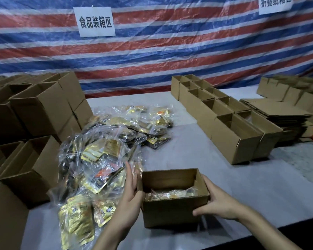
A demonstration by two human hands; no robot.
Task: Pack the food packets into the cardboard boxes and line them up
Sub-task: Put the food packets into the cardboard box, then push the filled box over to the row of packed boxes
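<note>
Cardboard box [172, 212]: small, brown, top open, standing on the bench [188, 156] at its near edge, directly before the person. Long axis runs side to side, one short end toward each of the hands. Contents: a shallow layer of food packets [172, 193] in the bottom, with room left above; count cannot be told. Left hand [130, 197]: laid flat against the left end wall, fingers extended, thumb at the front corner. Right hand [219, 201]: clasps the right end, thumb across the front face, fingers round the end wall. Just left of the box, touching the left hand: loose pile of packets [105, 159], gold and dark, many in clear bags. Far right on the bench, well apart: row of open boxes [233, 139], two abreast, running away toward the wall; it lies forward and right of the held box, so the right hand is nearer, and the box would likely travel that way once full. Beyond that row: flattened cardboard sheets [278, 112]. Left edge: stacked open cartons [40, 109]. Backdrop: striped tarpaulin [170, 51] with a paper sign [95, 22].
</note>
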